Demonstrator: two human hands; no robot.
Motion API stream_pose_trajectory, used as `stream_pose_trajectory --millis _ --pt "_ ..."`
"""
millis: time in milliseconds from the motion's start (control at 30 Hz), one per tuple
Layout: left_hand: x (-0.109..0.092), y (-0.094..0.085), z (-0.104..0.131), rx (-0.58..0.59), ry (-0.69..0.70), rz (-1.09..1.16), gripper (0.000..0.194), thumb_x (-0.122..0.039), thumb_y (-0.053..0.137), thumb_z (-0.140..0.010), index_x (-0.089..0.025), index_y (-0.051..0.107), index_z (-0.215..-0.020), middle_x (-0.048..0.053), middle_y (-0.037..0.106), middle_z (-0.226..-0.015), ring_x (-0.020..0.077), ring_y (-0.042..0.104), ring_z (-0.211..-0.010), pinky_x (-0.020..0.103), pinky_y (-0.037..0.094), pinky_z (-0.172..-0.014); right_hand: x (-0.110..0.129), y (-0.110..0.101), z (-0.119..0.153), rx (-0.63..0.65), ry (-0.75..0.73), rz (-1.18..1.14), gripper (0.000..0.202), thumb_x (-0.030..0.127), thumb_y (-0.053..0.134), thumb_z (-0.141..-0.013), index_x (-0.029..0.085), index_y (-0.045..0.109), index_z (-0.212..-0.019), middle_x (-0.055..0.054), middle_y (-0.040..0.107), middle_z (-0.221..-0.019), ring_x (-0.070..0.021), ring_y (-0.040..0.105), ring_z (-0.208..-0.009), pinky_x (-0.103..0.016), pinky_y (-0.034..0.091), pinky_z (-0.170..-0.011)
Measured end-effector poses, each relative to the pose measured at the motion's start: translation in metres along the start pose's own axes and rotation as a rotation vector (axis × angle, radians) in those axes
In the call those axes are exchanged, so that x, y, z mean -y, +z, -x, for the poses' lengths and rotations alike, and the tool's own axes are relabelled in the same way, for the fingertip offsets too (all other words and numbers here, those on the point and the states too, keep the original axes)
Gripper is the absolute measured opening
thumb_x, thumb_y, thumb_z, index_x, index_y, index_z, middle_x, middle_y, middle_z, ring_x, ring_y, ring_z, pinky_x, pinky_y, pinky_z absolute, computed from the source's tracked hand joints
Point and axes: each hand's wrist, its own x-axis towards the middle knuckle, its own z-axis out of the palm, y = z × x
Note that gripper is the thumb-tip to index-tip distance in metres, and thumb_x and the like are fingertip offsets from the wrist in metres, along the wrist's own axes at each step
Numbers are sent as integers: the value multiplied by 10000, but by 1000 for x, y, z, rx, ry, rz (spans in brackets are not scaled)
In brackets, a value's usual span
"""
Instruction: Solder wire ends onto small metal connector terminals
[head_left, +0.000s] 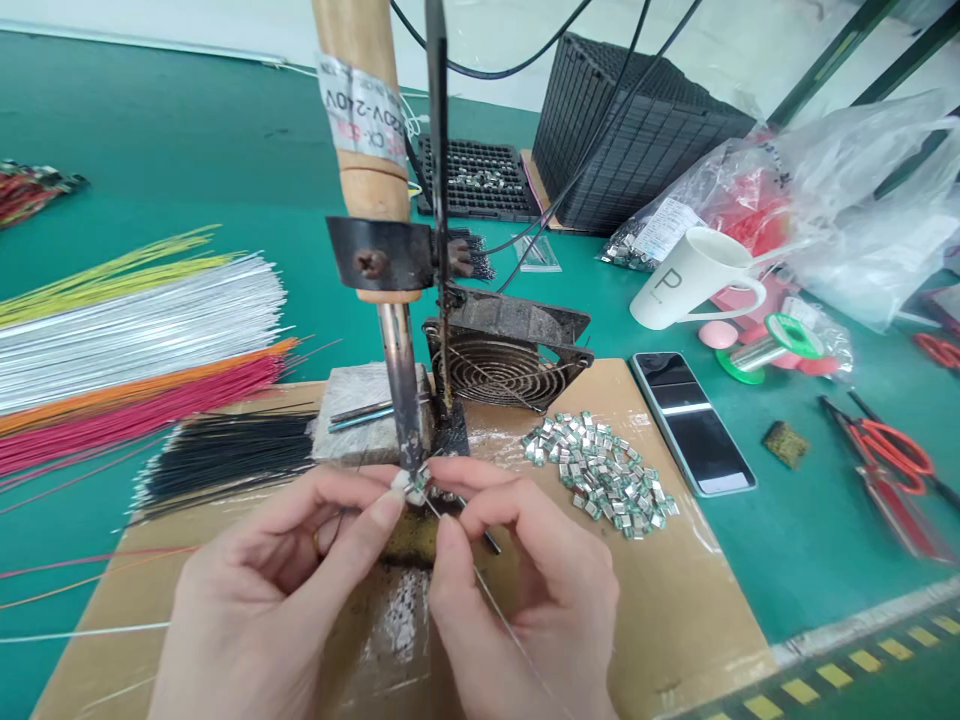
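Note:
Under the tip of the mounted soldering iron [400, 350], my left hand [262, 590] pinches a small connector board [415, 486] between thumb and forefinger; a white bit shows at its left side. My right hand [536, 590] is closed on a thin silvery solder wire [495, 605], whose end points at the board and whose length trails down over the palm. Pink, orange and white wires [82, 634] run in from the left toward my left hand. My fingers partly hide the board, so the exact contact with the iron cannot be made out.
Bundled coloured wires [135, 330] and black wires [232, 450] lie left. A fan [510, 365] stands behind the iron. Loose metal connectors [600, 470] are heaped right, beside a phone [694, 425]. Farther right are a mug [686, 280], solder spool [769, 347] and pliers [885, 455].

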Motion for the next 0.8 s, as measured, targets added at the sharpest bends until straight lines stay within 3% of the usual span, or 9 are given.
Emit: stream_pose_trajectory --millis 267,500,633,800 --pt "3 -4 4 31 -75 -37 211 -401 907 -777 -262 759 -834 -15 756 -965 174 758 -864 142 634 -745 1 -3 3 -2 36 -26 299 -66 673 -764 230 660 -795 78 821 -1079 -83 803 -962 -126 586 -943" --pt "-10 10 -1 -49 -62 -117 380 -563 855 -721 -213 754 -829 62 751 -794 293 769 -786 301 663 -618 4 -5 8 -14 90 25 314 -68 687 -756 244 667 -786 108 830 -1080 -70 804 -956 -103 566 -947" --pt "-19 20 -4 -50 -66 -116 421 -618 820 -730 -219 733 -833 54 729 -753 290 767 -788 300 656 -622 4 -7 11 -20 105 32 307 -57 705 -749 246 679 -792 109 832 -1079 -75 807 -947 -109 571 -942" --pt "-9 10 5 -35 -76 -85 354 -543 834 -781 -229 723 -902 38 725 -834 260 763 -850 240 638 -625 2 -10 14 -20 115 23 292 -47 683 -767 244 680 -793 100 833 -1070 -78 807 -946 -117 572 -934"
